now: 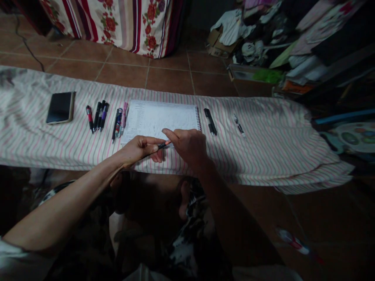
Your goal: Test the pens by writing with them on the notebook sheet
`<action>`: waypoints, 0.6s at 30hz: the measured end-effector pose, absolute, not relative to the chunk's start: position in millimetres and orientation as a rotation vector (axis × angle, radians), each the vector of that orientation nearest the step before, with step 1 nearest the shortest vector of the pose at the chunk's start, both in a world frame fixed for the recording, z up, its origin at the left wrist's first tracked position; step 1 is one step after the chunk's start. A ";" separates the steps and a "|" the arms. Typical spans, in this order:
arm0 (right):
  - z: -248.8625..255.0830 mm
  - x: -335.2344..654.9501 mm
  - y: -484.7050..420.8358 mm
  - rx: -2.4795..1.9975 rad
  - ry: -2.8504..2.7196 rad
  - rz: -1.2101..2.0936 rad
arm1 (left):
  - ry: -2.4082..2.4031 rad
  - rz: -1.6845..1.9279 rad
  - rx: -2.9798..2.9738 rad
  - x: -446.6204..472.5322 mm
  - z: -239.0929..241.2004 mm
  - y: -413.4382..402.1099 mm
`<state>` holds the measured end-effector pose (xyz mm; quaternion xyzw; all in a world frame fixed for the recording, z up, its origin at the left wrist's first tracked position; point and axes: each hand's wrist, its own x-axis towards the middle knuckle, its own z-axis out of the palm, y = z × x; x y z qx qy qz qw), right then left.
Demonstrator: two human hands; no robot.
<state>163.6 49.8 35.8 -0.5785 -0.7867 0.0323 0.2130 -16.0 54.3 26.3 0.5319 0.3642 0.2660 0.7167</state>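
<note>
Over a striped cloth, both forearms angle inward, meeting at the near edge of a spiral notebook. The right hand — curled, thumb pointing left — grips the reddish end of a dark pen, while the left hand pinches its shaft, slanted between them.

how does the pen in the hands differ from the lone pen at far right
The held pen is gripped by the left hand; the lone pen lies on the striped cloth. The held pen shows black and orange-pink, the lone pen black and whitish. Both are slim.
</note>
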 end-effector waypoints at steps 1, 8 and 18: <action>37.1 162.2 48.8 -1.621 -2.175 0.080 | 0.809 0.605 1.167 -15.2 26.7 54.3; 44.7 166.3 50.4 -1.318 -1.957 0.506 | 0.797 0.671 1.061 -16.9 27.7 56.5; 51.4 169.0 49.4 -1.425 -2.111 0.411 | 0.818 0.703 1.157 -13.6 30.2 54.0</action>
